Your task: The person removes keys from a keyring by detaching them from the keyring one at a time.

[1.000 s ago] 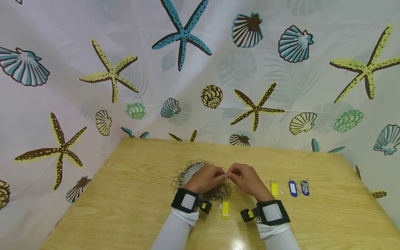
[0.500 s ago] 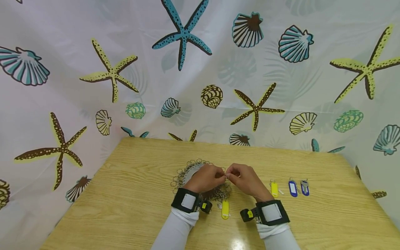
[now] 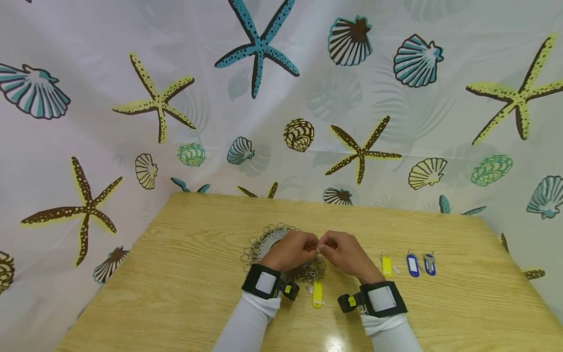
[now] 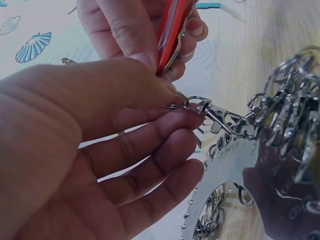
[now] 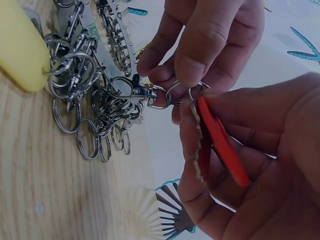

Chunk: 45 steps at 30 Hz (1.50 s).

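Thumb and index finger of my left hand [image 3: 288, 252] pinch a split key ring [image 4: 175, 106]. A metal snap hook [image 4: 217, 118] links that ring to the bunch on a round metal disc [image 4: 222, 170]. My right hand [image 3: 345, 252] holds a red key tag [image 5: 225, 147] with a silver key [image 5: 198, 135] beside it. In the right wrist view the key's top end meets the ring at the left thumb tip; whether it is threaded on is unclear. The head view hides the red tag behind the fingers.
A yellow key tag [image 3: 317, 295] lies at the disc's near edge. To the right on the wooden table [image 3: 193, 274] are another yellow tag [image 3: 386, 267], a blue tag [image 3: 412, 265] and a second blue tag [image 3: 429, 264], with keys. A patterned curtain [image 3: 281, 98] surrounds the table.
Both hands stay together at the disc's right side. Their fingertips have shifted only slightly; the tags on the table lie as before.
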Each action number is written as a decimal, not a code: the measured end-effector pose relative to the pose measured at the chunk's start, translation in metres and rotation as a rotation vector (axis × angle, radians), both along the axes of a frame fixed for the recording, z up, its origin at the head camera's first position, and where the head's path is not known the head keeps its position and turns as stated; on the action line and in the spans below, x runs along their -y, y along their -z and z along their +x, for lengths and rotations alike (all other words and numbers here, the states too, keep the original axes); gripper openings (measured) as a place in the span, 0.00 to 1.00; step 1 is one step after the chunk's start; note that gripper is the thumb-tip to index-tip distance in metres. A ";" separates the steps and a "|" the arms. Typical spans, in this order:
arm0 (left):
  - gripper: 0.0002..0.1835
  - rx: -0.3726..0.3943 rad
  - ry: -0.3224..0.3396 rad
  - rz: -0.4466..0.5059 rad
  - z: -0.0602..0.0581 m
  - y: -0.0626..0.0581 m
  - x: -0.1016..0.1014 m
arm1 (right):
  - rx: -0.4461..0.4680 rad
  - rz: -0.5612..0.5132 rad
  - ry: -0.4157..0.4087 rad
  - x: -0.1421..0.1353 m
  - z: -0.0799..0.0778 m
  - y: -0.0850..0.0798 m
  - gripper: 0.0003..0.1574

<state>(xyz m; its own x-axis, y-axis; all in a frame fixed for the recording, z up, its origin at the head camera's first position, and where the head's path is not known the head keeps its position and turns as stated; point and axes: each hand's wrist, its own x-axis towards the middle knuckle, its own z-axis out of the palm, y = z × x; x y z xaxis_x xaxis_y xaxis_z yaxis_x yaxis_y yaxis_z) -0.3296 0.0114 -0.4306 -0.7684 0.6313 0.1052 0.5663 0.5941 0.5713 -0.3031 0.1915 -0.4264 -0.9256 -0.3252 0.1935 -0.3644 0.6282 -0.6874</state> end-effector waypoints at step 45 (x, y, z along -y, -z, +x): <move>0.11 -0.041 -0.024 0.003 0.000 0.001 -0.001 | -0.078 0.003 -0.004 -0.003 -0.002 0.001 0.05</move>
<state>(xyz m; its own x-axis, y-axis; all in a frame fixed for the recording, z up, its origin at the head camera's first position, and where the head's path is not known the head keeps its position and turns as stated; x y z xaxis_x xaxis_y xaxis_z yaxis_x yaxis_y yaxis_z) -0.3299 0.0125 -0.4316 -0.7783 0.6124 0.1388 0.5750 0.6063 0.5493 -0.3051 0.1941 -0.4277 -0.9065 -0.3292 0.2644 -0.4193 0.6289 -0.6547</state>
